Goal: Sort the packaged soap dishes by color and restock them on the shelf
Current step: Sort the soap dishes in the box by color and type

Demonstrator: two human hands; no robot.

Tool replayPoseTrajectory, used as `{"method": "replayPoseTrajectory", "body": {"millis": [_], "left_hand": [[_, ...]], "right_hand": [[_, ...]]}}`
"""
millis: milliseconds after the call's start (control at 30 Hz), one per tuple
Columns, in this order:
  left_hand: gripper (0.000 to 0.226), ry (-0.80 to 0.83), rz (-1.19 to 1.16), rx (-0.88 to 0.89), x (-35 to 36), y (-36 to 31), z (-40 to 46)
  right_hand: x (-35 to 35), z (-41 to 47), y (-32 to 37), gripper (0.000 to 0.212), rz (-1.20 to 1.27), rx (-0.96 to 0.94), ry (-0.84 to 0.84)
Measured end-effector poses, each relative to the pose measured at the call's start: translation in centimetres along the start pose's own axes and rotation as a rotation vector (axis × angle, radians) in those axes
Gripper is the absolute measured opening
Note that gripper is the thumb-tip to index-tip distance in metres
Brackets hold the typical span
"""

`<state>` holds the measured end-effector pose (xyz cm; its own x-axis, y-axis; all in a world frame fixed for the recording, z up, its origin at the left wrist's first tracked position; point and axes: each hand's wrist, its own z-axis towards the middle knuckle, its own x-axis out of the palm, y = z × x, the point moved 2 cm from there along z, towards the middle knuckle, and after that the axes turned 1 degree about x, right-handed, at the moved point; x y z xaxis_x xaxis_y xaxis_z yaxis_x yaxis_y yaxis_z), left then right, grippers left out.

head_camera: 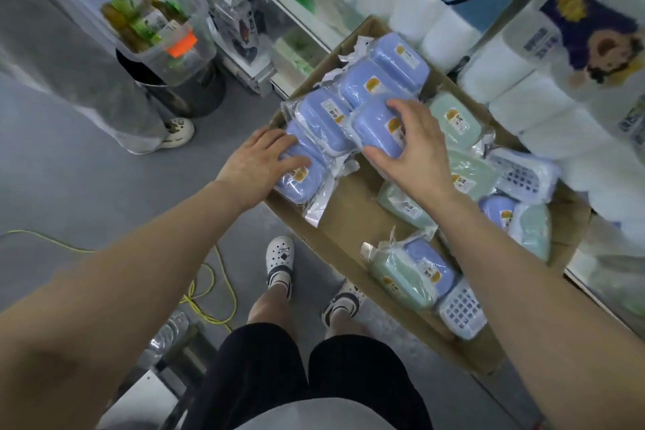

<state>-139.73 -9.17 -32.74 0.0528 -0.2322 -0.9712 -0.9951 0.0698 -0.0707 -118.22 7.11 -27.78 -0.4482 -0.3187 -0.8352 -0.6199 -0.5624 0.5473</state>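
Forearms fill the bottom of frame, both reaching up to the cardboard box at centre-right. Left hand lies with fingers fairly straight on the lowest blue soap dish at the box's left edge, pressing or steadying it, not curled round it. Right hand grasps another blue soap dish package, thumb on its near end, fingers over the far edge

Where things are: blue dishes run in an overlapping row from centre frame up toward the upper right, so that colour looks partly grouped. Green dishes sit right of the right hand, more green and blue mixed at lower right of the box, plus white perforated inserts near the bottom corner. Toilet roll packs are stacked at the upper right. Can't tell which shelf spot they're meant for

Handling, my read: rigid plastic shells in loose clear bags, light, not fragile. Film is slick and the spare bag ends flap, so grabbing the bag alone will slip. Take hold across the short width of the hard shell through the film, thumb one side, fingers the other. Stacks will likely slide on each other, keep a hand flat on top when moving several

Risk: the overlapped row could fan out over the left box edge
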Motion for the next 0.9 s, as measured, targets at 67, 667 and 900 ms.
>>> {"method": "replayPoseTrajectory", "body": {"millis": [67, 667, 900], "left_hand": [[0.072, 0.002, -0.048, -0.03, 1.0, 0.0, -0.5], [0.033, -0.039, -0.14, 0.107, 0.2, -0.6, 0.2], [0.017, -0.182, -0.193, 0.354, -2.5, -9.0, 5.6]], "right_hand": [[1.1, 1.0, 0.6, 0.067, -0.018, -0.006, 0.002], [3.8, 1.6, 1.3, 0.069, -0.196, 0.115, 0.05], [-3.4, -9.8, -8.3, 0.058, -0.192, 0.371, -0.175]]}}
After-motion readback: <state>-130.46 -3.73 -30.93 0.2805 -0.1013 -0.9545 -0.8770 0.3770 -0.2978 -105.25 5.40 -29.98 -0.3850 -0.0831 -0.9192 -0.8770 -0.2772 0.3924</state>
